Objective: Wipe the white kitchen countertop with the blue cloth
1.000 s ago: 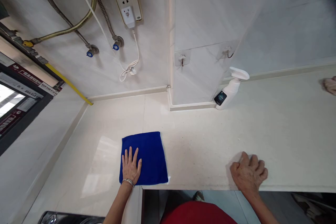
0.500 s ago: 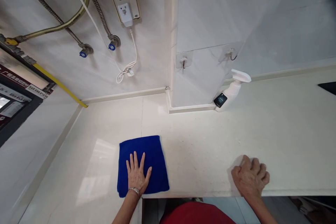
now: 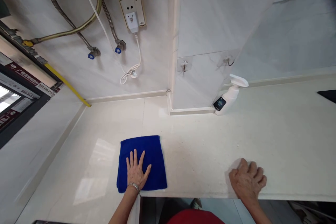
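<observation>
My left hand (image 3: pixel 137 174) lies flat on a folded blue cloth (image 3: pixel 153 162), its fingers spread and a bracelet at the wrist. The cloth rests on the pale countertop (image 3: pixel 196 154) near the front edge. Off to the right, my right hand (image 3: pixel 248 181) leans on the countertop with its fingers curled in like a fist, and I see nothing in it. Beyond it, against the wall corner, stands a white spray bottle (image 3: pixel 228 97) with a dark label.
A wall pillar (image 3: pixel 194 87) with clear hooks juts out at the back. Metal hoses, valves and a plugged-in socket (image 3: pixel 132 8) are on the wall. A yellow pipe (image 3: pixel 68 85) runs down at the left. A dark pointed object (image 3: pixel 328 96) lies at the far right.
The camera view has shifted slightly, so the wall fittings appear a little lower and further right. Both hands keep their poses, the left still flat on the cloth.
</observation>
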`<state>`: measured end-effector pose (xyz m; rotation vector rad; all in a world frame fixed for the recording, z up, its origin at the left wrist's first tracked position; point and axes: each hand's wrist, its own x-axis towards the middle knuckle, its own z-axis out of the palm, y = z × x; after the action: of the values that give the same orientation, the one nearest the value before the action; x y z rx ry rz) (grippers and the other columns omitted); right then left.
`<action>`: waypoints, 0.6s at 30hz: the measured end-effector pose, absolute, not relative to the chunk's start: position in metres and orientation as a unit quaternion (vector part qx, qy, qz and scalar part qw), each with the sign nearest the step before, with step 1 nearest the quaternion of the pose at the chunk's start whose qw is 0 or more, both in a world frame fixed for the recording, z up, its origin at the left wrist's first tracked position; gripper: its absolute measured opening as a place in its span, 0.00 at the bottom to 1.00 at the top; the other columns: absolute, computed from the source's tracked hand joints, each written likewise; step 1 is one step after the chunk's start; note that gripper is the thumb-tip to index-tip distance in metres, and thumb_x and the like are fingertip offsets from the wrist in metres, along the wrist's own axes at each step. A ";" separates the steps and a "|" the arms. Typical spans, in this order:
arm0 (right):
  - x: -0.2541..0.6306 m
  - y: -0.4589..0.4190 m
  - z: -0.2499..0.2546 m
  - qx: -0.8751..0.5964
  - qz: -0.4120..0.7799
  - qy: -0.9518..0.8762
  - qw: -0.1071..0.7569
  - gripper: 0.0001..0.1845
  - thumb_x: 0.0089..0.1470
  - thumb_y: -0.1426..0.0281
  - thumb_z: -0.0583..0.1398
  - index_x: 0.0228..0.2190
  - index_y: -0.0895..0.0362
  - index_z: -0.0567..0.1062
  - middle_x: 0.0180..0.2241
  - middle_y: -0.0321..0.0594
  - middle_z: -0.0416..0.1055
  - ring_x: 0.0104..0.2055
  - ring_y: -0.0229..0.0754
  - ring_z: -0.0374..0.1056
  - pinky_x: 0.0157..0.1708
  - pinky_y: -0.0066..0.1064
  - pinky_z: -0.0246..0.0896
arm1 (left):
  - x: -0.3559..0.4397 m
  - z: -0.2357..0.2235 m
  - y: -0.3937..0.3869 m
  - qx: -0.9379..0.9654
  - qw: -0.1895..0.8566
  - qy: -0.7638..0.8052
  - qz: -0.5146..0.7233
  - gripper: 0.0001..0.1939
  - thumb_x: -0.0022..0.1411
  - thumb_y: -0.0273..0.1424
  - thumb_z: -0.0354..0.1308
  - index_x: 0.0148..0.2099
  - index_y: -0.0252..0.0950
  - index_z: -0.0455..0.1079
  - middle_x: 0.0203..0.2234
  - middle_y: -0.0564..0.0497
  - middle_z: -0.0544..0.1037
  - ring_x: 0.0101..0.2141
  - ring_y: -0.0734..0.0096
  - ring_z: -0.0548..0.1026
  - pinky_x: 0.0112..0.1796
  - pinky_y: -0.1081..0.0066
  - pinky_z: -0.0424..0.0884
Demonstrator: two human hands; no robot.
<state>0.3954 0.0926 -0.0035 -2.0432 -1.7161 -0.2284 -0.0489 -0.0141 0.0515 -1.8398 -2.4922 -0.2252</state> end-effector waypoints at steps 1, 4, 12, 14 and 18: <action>0.395 0.092 -0.003 -0.741 -0.084 -0.627 0.227 0.32 0.56 0.66 0.50 0.60 0.65 0.60 0.61 0.67 0.55 0.66 0.73 0.46 0.59 0.71 0.49 | -0.049 0.051 -0.014 -0.593 0.019 -0.802 -0.073 0.34 0.66 0.48 0.49 0.71 0.48 0.50 0.72 0.40 0.47 0.70 0.43 0.45 0.66 0.37 0.51; 0.396 0.091 0.000 -0.740 -0.078 -0.631 0.219 0.31 0.58 0.66 0.49 0.60 0.67 0.60 0.60 0.68 0.55 0.66 0.75 0.46 0.59 0.71 0.50 | -0.049 0.050 -0.015 -0.593 0.022 -0.801 -0.074 0.34 0.66 0.49 0.49 0.71 0.48 0.50 0.72 0.41 0.47 0.71 0.44 0.44 0.66 0.37 0.51; 0.403 0.087 0.001 -0.727 -0.077 -0.654 0.196 0.30 0.61 0.65 0.49 0.60 0.69 0.60 0.61 0.71 0.53 0.67 0.78 0.45 0.60 0.70 0.51 | -0.048 0.050 -0.016 -0.590 0.023 -0.804 -0.072 0.34 0.67 0.50 0.47 0.71 0.48 0.49 0.72 0.41 0.47 0.71 0.45 0.44 0.67 0.38 0.51; 0.407 0.084 0.002 -0.712 -0.090 -0.673 0.178 0.30 0.61 0.65 0.51 0.60 0.69 0.60 0.62 0.71 0.53 0.66 0.78 0.45 0.60 0.68 0.52 | -0.047 0.050 -0.017 -0.590 0.025 -0.804 -0.071 0.34 0.67 0.50 0.46 0.71 0.47 0.49 0.72 0.40 0.48 0.71 0.45 0.44 0.66 0.38 0.51; 0.414 0.079 0.005 -0.686 -0.121 -0.696 0.175 0.30 0.62 0.65 0.53 0.62 0.65 0.59 0.62 0.67 0.54 0.66 0.75 0.48 0.60 0.64 0.54 | -0.045 0.052 -0.017 -0.583 0.028 -0.809 -0.065 0.33 0.67 0.49 0.46 0.71 0.47 0.50 0.72 0.40 0.49 0.71 0.46 0.44 0.67 0.39 0.51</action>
<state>0.4142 0.0790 0.0046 -1.9426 -1.9723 -0.3438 -0.0451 -0.0166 0.0515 -1.8001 -2.4993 -0.1994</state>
